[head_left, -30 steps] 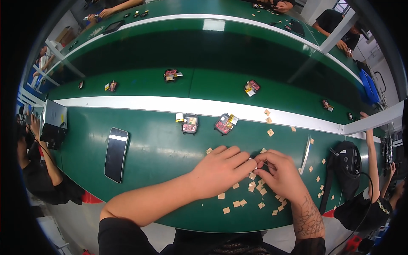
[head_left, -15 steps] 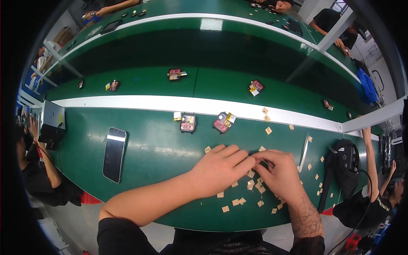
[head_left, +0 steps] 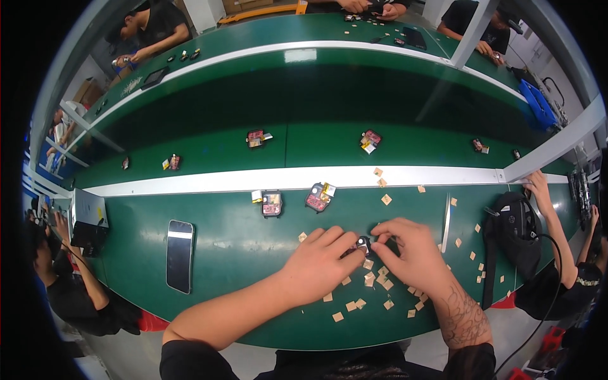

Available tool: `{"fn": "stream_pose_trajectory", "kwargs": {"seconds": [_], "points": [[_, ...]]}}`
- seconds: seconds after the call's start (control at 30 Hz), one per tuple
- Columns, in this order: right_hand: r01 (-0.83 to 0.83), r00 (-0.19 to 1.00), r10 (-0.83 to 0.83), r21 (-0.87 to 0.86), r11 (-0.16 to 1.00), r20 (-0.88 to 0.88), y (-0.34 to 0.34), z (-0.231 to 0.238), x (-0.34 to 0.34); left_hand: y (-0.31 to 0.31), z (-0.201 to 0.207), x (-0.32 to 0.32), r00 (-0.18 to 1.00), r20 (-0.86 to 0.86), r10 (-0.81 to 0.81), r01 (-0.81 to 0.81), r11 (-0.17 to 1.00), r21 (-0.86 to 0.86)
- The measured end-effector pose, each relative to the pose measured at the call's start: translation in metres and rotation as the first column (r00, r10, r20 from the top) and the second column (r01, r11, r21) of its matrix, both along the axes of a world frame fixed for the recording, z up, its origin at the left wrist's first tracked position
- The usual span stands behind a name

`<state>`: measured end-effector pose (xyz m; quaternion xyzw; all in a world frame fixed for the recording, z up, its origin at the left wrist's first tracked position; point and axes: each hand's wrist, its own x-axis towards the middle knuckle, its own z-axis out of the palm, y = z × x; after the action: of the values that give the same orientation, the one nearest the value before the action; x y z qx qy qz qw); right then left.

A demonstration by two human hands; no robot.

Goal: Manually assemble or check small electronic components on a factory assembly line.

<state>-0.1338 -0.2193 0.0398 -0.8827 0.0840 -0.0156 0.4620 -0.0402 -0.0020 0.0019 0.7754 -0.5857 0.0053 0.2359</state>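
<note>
My left hand is closed on a small dark electronic unit, which shows a round pale spot near its top; my fingers cover much of it. Beside it, my right hand has curled fingers, with thumb and index tips apart close to the unit's right side. Under and around both hands lie several small tan square pieces. Past my left hand sit two opened black cases with reddish circuit boards, a left case and a right case, each with a silver-and-yellow battery pouch.
A phone lies on the green table at left, near a metal box. At right are a pale strip and a black bag. Beyond the white ledge sit more opened units. Other people work around the tables.
My right thumb and index finger have parted and drawn back from my left fingers, bringing the dark unit into sight. The whole view has shifted, with the scene sitting lower.
</note>
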Motion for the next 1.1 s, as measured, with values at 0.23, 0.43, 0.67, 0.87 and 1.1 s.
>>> {"fn": "stream_pose_trajectory", "kwargs": {"seconds": [0.23, 0.43, 0.67, 0.87, 1.1], "points": [[-0.046, 0.998, 0.052, 0.169, 0.984, -0.029, -0.008, -0.003, -0.001, -0.012, 0.012, 0.000, 0.999, -0.044, 0.008, -0.019, 0.968, -0.251], [-0.010, 0.999, -0.011, 0.382, 0.924, 0.053, -0.012, -0.010, -0.005, -0.021, 0.033, -0.001, 0.842, -0.534, 0.077, -0.186, 0.970, -0.154], [0.024, 0.979, -0.081, 0.290, 0.957, 0.187, -0.021, -0.009, -0.008, -0.050, 0.041, 0.012, 0.629, -0.769, 0.116, -0.155, 0.988, 0.022], [0.228, 0.902, -0.233, 0.056, 0.972, 0.364, -0.037, 0.007, -0.010, -0.097, 0.046, 0.043, 0.702, -0.692, 0.171, -0.143, 0.985, 0.097], [0.328, 0.891, -0.309, -0.002, 0.945, 0.332, -0.066, 0.057, -0.048, -0.233, 0.035, 0.097, 0.862, -0.482, 0.159, -0.176, 0.984, 0.010]]}}
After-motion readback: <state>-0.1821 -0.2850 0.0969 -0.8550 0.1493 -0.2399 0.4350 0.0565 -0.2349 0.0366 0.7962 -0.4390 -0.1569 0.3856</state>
